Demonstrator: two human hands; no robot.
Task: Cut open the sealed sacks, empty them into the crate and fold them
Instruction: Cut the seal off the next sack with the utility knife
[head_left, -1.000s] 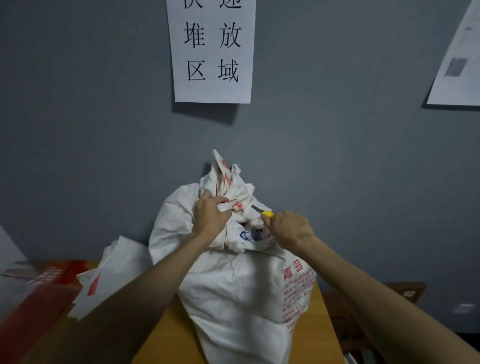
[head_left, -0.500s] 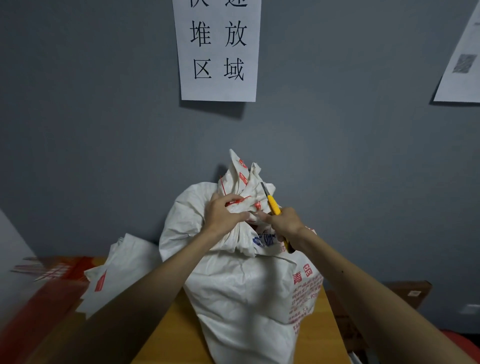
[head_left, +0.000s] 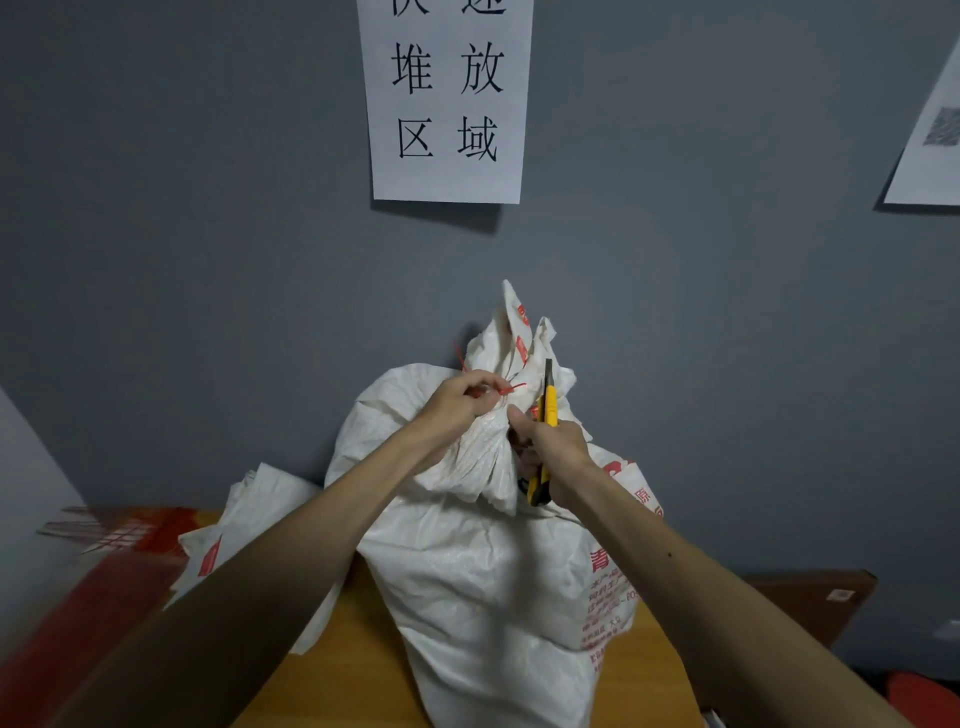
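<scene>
Fingers (head_left: 480, 388) of the left hand (head_left: 452, 408) are bunched tight round the gathered neck of the big white sack (head_left: 493, 582). The right hand (head_left: 558, 449) is curled round the handle of a yellow utility knife (head_left: 549, 402), thumb stuck out toward the neck.

So the sack stands upright on the wooden table (head_left: 353, 675), right between both forearms and backed up against the grey wall. A limp white sack (head_left: 260, 514) slumps just beside it on the left. Past that there's a blurry red thing (head_left: 104, 571); might be the crate, can't tell.

The neck sits at the very top, pinched in the left hand's grip, loose flaps sticking up above it.

The knife runs close to vertical, blade tip up, just to the right of the neck and touching or nearly touching the fabric.

The bit that matters is the red tie (head_left: 511, 387). Its ends poke out from between the left fingers and run roughly sideways, crosswise to the blade and just left of it. So the tie is wedged between the holding fingers and the knife. The right hand does the cutting, and I'd say the stroke needs to go away from those left fingertips, since they're right next to the edge. The sack looks still sealed to me.
</scene>
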